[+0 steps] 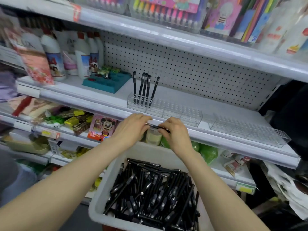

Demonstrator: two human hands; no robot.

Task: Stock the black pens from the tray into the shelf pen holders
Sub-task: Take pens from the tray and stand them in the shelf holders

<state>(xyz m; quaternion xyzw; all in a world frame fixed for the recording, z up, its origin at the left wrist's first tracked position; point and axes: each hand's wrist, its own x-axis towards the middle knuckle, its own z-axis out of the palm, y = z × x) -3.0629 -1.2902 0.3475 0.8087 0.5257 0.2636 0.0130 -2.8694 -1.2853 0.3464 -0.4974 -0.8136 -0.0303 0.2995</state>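
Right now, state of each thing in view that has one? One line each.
left hand: gripping one end of a black pen
right hand: gripping the same pen's other end
held pen: horizontal, in front of the shelf edge
tray: heaped with loose black pens
left pen holder: five pens upright at its left end, other slots empty
right pen holder: empty

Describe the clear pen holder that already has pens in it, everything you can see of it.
The clear pen holder is a long, low see-through plastic rack sitting along the front of the white shelf, its top a grid of small holes. It looks made of several joined sections. Only the left end is filled: five black pens stand there, caps up, some leaning slightly right. The rest of the holes are empty. Neither hand touches it.
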